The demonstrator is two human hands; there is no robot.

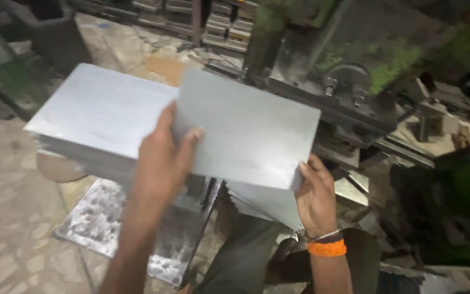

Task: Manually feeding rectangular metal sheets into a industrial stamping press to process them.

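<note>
A flat grey metal sheet [248, 128] is held in the air in front of me by both hands. My left hand [161, 160] grips its left edge, thumb on top. My right hand [316, 193], with an orange band at the wrist, grips its lower right corner. To the left sits a thick stack of similar grey sheets [96, 111]. Under my right hand a few more sheets [267, 204] fan out. Beyond the held sheet stands a dark green machine [349, 81].
A speckled metal plate [131, 223] lies on the stone floor below the stack. Metal parts and scrap lie at right around the machine's bed [387, 141]. Stacked trays stand at the far top [229, 27]. My dark trouser legs fill the bottom centre.
</note>
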